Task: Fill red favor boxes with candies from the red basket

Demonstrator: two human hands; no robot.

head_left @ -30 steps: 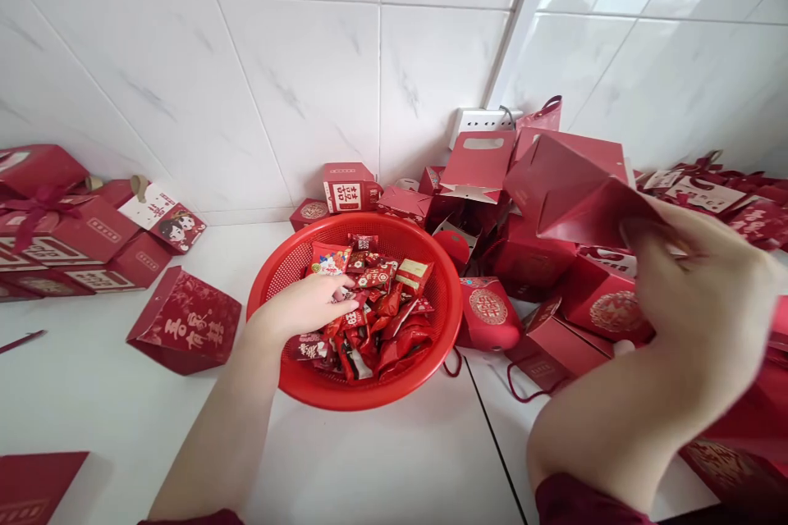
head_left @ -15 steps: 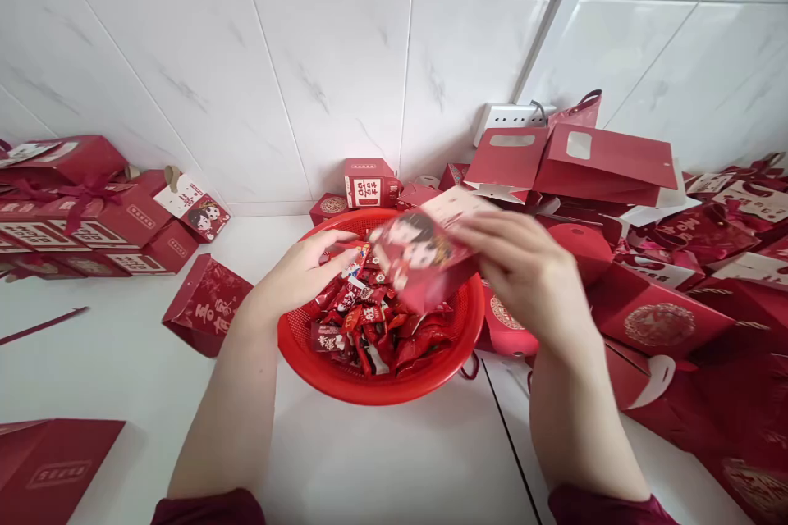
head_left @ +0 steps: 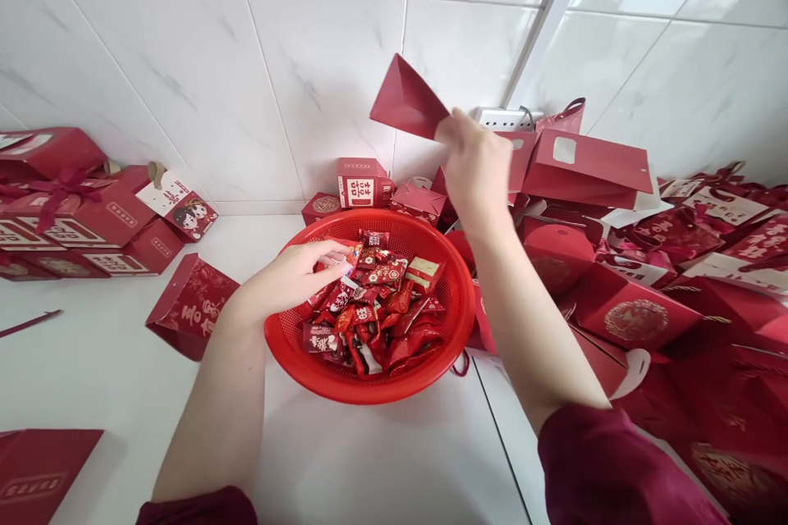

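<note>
Carton [head_left: 407, 102] raised | juts left from pinching right hand [head_left: 477, 160] | left hand [head_left: 299, 272] loosely curled over candies [head_left: 369, 314], hold unclear

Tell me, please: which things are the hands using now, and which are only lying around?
In use:
- red paper box, held up by the right hand
- wrapped packets in the red basket, under the left hand

Apparently just lying around:
- power strip by the wall
- thin dark strip
- stacked boxes, far left
</note>
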